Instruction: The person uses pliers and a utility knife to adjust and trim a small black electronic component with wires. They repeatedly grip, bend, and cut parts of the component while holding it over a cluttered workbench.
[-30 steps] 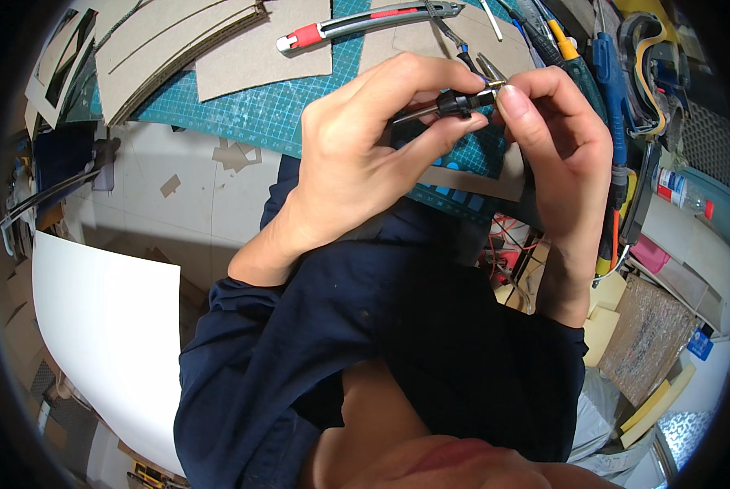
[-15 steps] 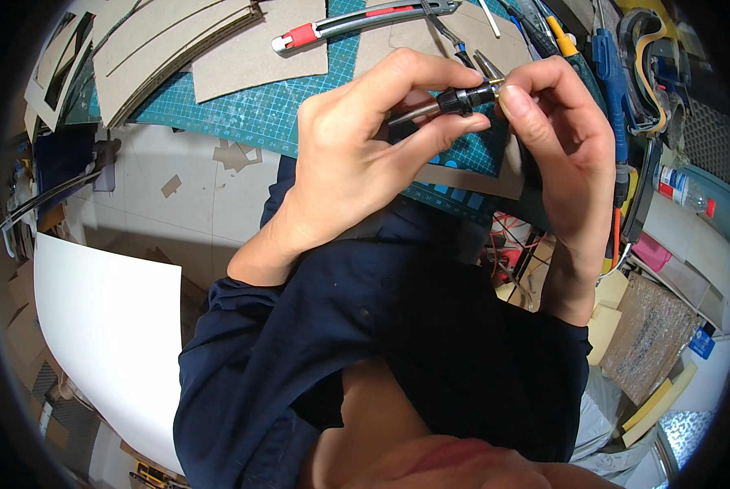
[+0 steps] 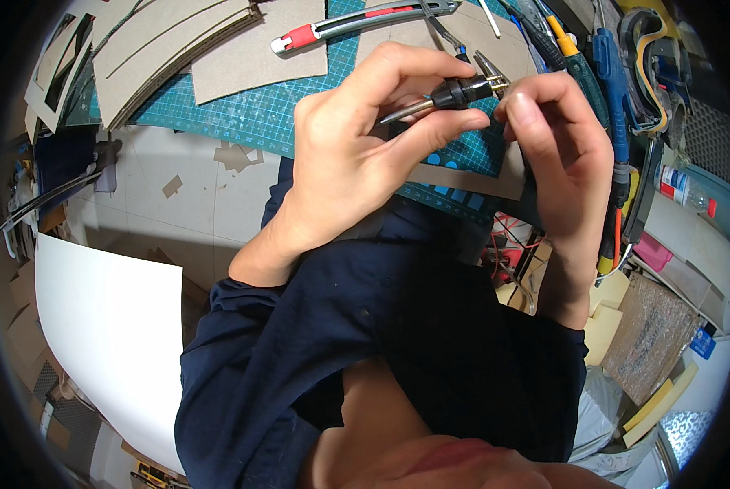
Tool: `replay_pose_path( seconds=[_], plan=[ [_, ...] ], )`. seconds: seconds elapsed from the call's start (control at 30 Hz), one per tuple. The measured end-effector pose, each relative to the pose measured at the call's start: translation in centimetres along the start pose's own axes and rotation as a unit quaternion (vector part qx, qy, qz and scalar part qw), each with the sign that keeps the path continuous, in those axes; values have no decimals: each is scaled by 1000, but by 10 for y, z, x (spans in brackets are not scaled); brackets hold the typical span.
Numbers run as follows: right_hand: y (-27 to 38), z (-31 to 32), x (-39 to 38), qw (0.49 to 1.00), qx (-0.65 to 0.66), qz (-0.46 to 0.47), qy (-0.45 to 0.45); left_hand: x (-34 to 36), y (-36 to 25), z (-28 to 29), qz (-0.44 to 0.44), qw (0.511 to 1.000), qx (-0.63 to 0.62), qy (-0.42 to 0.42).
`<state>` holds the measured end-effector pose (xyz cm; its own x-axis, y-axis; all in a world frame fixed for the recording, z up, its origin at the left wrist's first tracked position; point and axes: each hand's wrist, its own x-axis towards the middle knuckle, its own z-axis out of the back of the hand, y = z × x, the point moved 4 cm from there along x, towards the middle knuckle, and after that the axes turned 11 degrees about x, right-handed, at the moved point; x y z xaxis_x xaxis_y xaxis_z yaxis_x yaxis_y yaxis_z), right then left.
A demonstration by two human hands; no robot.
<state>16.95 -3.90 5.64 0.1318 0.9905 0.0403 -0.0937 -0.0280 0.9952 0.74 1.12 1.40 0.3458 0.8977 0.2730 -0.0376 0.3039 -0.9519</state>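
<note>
Between the thumb and fingers of my left hand (image 3: 353, 143) is a black cylindrical connector piece (image 3: 460, 92). A pointed metal rod sticks out of its left end, toward my palm, and short brass-coloured pins show at its right end. My right hand (image 3: 556, 138) is just right of the pins, with thumb and forefinger bent together in a pinch. Whether something small sits in that pinch cannot be made out. Both hands are above a teal cutting mat (image 3: 259, 122) with a printed grid.
A grey-and-red utility knife (image 3: 365, 26) lies across cardboard sheets (image 3: 259, 53) at the back. Stacked cardboard (image 3: 169, 49) stands at the back left. Along the right are pens, a blue tool (image 3: 608, 81), goggles (image 3: 644, 65) and a bottle (image 3: 687, 191). A white sheet (image 3: 112, 342) curves at the left.
My right hand has drawn slightly right and down, off the end of the connector piece, so its brass pins now show more. The left hand has tilted a little while keeping hold.
</note>
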Motion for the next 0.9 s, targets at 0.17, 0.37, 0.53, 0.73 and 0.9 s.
replay_pose_path(
  seconds=[0.17, 0.37, 0.53, 0.73, 0.9],
  plan=[
    [3, -3, -5, 996, -44, 72, -30, -1, 1, -1, 16, 1000, -19, 2],
    [2, -8, -6, 987, -112, 104, -47, 0, 1, -1, 8, 999, -50, 10],
    [4, -9, -4, 960, -162, 206, -97, 0, 0, -2, -1, 999, -48, 8],
    [5, -16, -3, 934, -171, 305, -69, -1, 0, -1, 4, 1000, -26, 3],
    [4, -20, -4, 948, -135, 274, -88, -2, 1, -1, -3, 1000, -27, 1]
  ],
)
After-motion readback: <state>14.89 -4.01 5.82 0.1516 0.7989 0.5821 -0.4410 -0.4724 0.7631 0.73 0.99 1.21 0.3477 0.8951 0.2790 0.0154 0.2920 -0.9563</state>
